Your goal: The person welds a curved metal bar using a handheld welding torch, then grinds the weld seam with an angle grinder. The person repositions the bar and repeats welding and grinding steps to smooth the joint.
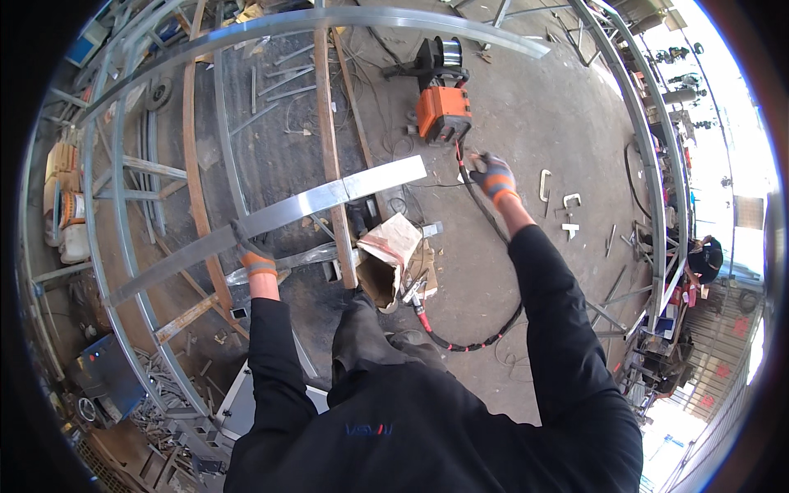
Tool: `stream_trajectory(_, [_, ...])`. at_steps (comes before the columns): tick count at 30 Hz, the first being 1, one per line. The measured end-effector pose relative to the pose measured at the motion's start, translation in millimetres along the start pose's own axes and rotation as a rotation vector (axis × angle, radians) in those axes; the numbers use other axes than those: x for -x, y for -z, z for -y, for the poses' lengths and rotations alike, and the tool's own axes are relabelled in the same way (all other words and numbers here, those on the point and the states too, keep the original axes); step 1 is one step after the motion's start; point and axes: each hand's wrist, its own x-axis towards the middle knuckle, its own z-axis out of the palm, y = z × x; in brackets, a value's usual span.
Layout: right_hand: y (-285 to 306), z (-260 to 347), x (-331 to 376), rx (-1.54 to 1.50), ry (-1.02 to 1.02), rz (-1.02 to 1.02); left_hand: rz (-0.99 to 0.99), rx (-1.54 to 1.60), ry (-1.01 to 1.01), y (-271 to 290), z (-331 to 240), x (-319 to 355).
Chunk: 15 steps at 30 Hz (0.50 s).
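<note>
A long silver metal bar lies across the wooden-looking and steel rails in front of me. My left hand, in a grey and orange glove, is closed at its near edge, the fingers partly hidden by the bar. Out to the right, my right hand, gloved alike, is raised away from the bar with fingers apart and nothing visible in it. Beyond it, an orange and black welding wire feeder with a wire spool stands on the floor. Its black cable loops round to a welding torch beside an open cardboard box.
Brown rails and a second long metal bar span the left and far side. Clamps and metal scraps lie on the right floor. Steel frames stand at the right, with another person beyond them.
</note>
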Motion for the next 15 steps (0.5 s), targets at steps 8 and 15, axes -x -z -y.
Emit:
stream_trajectory(8, [68.6,-95.4,31.4,-1.700,-0.492,-0.165,-0.016,-0.082,0.053,7.2,3.7,-2.2])
stream_trajectory(15, [137.2,-65.9,72.2,-1.305,-0.267,-0.200,0.031,-0.103,0.124,29.5,12.8,-24.2])
